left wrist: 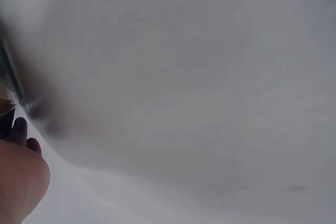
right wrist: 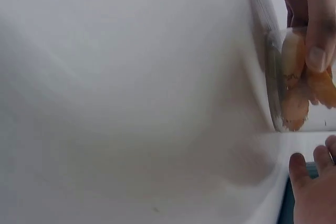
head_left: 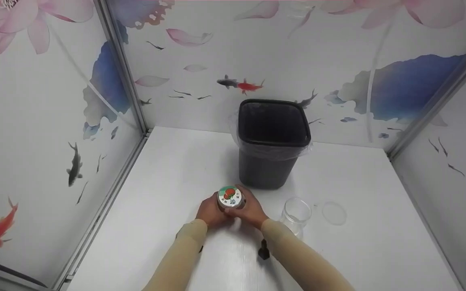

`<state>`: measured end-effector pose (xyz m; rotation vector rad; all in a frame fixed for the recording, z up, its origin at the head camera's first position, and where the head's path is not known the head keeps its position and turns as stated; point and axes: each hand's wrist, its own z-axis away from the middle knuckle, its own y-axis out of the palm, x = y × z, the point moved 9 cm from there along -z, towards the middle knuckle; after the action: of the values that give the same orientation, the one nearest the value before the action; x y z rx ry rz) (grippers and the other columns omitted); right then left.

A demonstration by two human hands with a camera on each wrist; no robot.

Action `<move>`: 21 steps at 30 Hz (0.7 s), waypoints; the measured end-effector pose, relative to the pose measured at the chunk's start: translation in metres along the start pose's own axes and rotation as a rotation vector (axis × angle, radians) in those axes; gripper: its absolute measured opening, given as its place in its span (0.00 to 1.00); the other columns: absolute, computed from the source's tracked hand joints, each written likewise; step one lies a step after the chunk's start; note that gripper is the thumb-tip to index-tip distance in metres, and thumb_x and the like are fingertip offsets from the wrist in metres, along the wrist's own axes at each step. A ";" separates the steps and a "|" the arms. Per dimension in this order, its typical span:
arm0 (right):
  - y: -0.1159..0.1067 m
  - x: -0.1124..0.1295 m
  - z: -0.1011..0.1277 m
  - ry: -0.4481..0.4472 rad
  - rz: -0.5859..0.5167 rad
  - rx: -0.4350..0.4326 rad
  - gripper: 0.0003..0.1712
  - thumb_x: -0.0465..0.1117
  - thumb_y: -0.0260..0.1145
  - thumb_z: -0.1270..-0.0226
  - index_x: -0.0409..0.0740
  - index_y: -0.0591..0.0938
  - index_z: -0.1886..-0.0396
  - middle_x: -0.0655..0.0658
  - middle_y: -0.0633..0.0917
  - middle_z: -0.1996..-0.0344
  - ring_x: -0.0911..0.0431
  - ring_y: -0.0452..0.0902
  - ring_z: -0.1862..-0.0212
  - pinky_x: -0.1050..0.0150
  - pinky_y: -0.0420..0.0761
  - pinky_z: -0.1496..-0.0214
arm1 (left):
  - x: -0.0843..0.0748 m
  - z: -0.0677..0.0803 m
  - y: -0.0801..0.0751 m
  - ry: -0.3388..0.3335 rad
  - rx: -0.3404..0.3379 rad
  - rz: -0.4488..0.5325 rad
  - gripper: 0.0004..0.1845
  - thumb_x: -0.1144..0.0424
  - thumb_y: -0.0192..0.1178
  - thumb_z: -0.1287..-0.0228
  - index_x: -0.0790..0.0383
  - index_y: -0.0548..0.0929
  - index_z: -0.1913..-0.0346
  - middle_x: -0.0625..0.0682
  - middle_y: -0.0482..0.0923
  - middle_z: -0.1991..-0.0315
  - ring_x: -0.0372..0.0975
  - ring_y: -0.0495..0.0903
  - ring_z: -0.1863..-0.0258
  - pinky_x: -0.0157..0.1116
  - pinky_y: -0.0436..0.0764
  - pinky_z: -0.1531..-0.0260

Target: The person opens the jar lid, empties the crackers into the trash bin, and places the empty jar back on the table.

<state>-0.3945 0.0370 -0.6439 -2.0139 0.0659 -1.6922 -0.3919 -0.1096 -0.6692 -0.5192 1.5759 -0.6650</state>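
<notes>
a white table (head_left: 176,169) holds a dark bin (head_left: 265,173) with a clear liner. in front of the bin, the person's right hand (head_left: 253,210) curls round the upper part of a lidded jar (head_left: 229,197), red fruit printed on top, while the left hand (head_left: 208,213) grips its side. to the right stands a clear container (head_left: 297,214), beside it a thin clear disc (head_left: 334,213). inside the held jar are orange pieces (right wrist: 296,111).

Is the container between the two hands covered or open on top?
Covered: the head view shows a printed lid on the container. How tightly, I cannot tell.
</notes>
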 end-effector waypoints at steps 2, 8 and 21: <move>0.002 -0.001 0.002 0.007 0.008 -0.019 0.61 0.57 0.83 0.55 0.44 0.62 0.24 0.44 0.69 0.31 0.49 0.63 0.30 0.48 0.59 0.28 | 0.001 0.001 0.000 -0.004 0.002 -0.012 0.48 0.45 0.77 0.57 0.63 0.72 0.33 0.53 0.79 0.42 0.43 0.76 0.41 0.43 0.73 0.39; 0.001 0.001 0.000 -0.005 0.015 -0.041 0.60 0.56 0.83 0.54 0.42 0.63 0.25 0.43 0.71 0.32 0.49 0.64 0.31 0.49 0.60 0.28 | -0.003 0.001 -0.003 0.013 -0.011 -0.007 0.48 0.45 0.78 0.58 0.63 0.73 0.34 0.52 0.79 0.43 0.44 0.77 0.42 0.43 0.74 0.40; 0.001 0.000 -0.007 0.034 -0.045 0.110 0.58 0.47 0.81 0.50 0.50 0.60 0.22 0.43 0.66 0.28 0.46 0.59 0.28 0.43 0.54 0.27 | -0.003 0.001 -0.002 0.009 -0.003 0.029 0.51 0.43 0.79 0.59 0.63 0.71 0.32 0.52 0.78 0.41 0.44 0.76 0.40 0.44 0.73 0.39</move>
<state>-0.4008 0.0335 -0.6438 -1.9198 -0.0598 -1.7196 -0.3905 -0.1091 -0.6663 -0.4956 1.5908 -0.6439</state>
